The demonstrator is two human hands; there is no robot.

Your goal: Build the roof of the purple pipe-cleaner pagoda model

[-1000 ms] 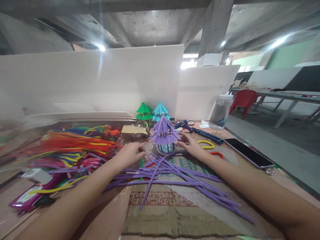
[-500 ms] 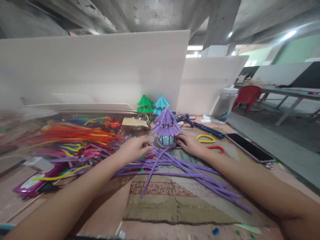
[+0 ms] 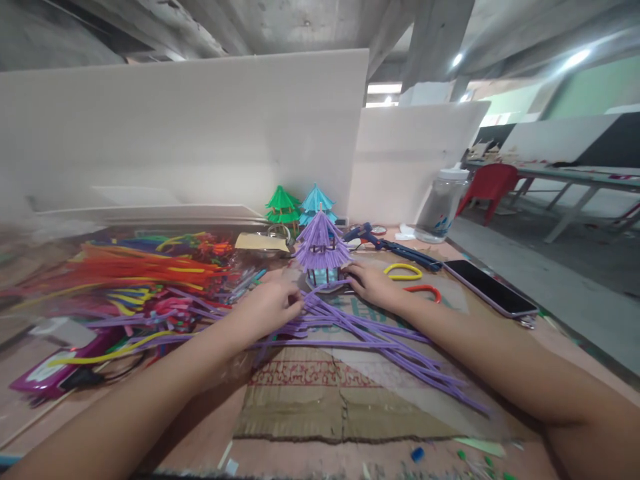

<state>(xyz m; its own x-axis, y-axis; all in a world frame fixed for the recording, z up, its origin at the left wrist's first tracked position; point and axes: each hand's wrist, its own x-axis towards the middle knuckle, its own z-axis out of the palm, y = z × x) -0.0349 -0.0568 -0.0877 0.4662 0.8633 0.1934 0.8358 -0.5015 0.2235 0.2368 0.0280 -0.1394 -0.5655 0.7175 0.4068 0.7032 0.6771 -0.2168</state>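
Note:
A purple pipe cleaner (image 3: 330, 285) stretches between my hands, in front of a small tiered pavilion (image 3: 324, 248) with a purple pipe-cleaner roof. My left hand (image 3: 270, 308) has its fingers curled in a pinch at the strand's left end; the fingertips are partly hidden. At its other end, my right hand (image 3: 374, 285) closes on it beside the pavilion's base. More purple pipe cleaners (image 3: 400, 357) lie fanned out below, over a cardboard sheet (image 3: 295, 417). Green (image 3: 283, 205) and light blue (image 3: 316, 200) roofed models stand behind.
Bundles of orange pipe cleaners (image 3: 140, 267) and other colours lie on the left, near a magenta device (image 3: 47, 373). To the right are a glue gun (image 3: 363, 233), yellow and red scissor handles (image 3: 405, 271), a phone (image 3: 490, 288) and a clear bottle (image 3: 443, 207). White boards (image 3: 200, 133) stand behind.
One purple pipe cleaner that lay crosswise over the others, pointing toward me, has been lifted and now spans between my hands. The whole view has shifted slightly.

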